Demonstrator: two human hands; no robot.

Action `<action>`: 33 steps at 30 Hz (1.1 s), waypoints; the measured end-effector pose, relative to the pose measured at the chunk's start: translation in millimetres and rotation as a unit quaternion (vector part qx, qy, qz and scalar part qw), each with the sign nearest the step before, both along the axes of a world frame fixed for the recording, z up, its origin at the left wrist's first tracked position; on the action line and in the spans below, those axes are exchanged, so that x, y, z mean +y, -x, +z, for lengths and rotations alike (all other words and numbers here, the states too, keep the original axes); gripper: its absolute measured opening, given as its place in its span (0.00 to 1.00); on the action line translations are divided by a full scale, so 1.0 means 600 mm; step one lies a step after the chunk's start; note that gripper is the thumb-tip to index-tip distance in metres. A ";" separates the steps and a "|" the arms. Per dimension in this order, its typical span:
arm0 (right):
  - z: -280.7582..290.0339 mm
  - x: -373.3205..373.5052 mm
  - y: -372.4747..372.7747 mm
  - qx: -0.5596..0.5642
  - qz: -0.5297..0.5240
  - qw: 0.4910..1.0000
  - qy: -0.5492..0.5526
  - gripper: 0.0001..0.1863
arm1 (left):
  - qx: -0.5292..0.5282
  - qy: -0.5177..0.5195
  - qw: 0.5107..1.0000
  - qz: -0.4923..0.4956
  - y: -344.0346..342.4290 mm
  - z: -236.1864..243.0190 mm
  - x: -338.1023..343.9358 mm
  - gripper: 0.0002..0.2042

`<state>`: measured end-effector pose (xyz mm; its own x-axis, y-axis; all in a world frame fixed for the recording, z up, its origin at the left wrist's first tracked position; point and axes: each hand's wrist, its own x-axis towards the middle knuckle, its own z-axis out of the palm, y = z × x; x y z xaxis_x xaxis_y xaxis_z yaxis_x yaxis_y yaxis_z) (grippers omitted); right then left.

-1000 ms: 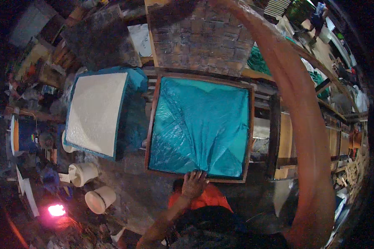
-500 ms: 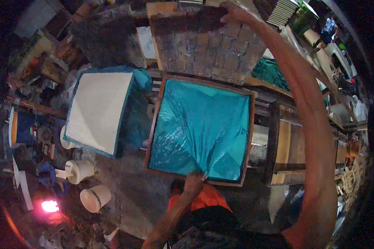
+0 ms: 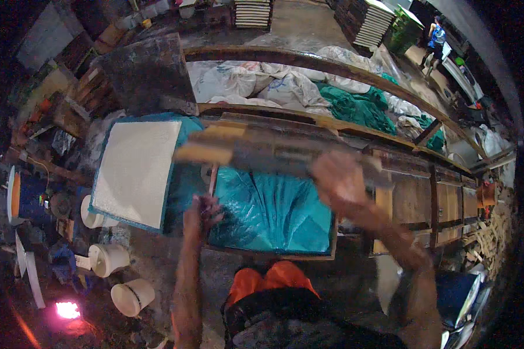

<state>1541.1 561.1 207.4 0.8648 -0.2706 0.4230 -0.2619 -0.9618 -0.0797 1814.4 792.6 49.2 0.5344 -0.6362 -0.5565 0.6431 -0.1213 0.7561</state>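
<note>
A teal cloth (image 3: 268, 215) with a wet sheen lies inside a square wooden frame (image 3: 334, 244), its folds drawn toward the near edge. Over the frame's far half tilts a wooden board (image 3: 268, 152), smeared by motion. My right hand (image 3: 340, 180) is closed on that board toward the right, though blur softens its fingers. Beside the frame's left edge hovers my left hand (image 3: 204, 214), fingers apart and holding nothing. To the left stands a pale white slab (image 3: 135, 168) bordered by teal cloth.
White buckets (image 3: 109, 260) stand at lower left near a bright pink glow (image 3: 68, 310). White sacks (image 3: 279, 87) and green cloth (image 3: 355, 107) lie beyond a wooden rail (image 3: 308, 61). More wooden boxes (image 3: 404, 200) line the right. A person (image 3: 435, 41) is far off.
The board has swung down from upright toward me over the teal cloth, along with my right hand. My left hand let go of the cloth's near edge and moved left.
</note>
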 end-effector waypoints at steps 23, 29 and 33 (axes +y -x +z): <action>-0.419 0.038 0.242 -0.233 -0.431 0.500 -0.714 0.27 | -0.088 -0.043 0.969 -0.226 -0.056 -0.129 -0.031 0.19; -0.461 0.097 0.284 -0.287 -0.453 0.685 -0.492 0.15 | -0.281 -0.157 0.931 -0.171 0.001 -0.049 -0.022 0.22; -0.490 0.120 0.300 -0.156 -0.549 0.705 -0.421 0.18 | -0.278 -0.140 0.938 -0.153 0.004 -0.123 0.022 0.23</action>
<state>1360.9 633.2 -86.4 -0.1610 -0.9732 -0.1645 -0.6544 0.2300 -0.7203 1812.1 806.1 -24.8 0.6072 -0.6778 -0.4146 0.0612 -0.4803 0.8749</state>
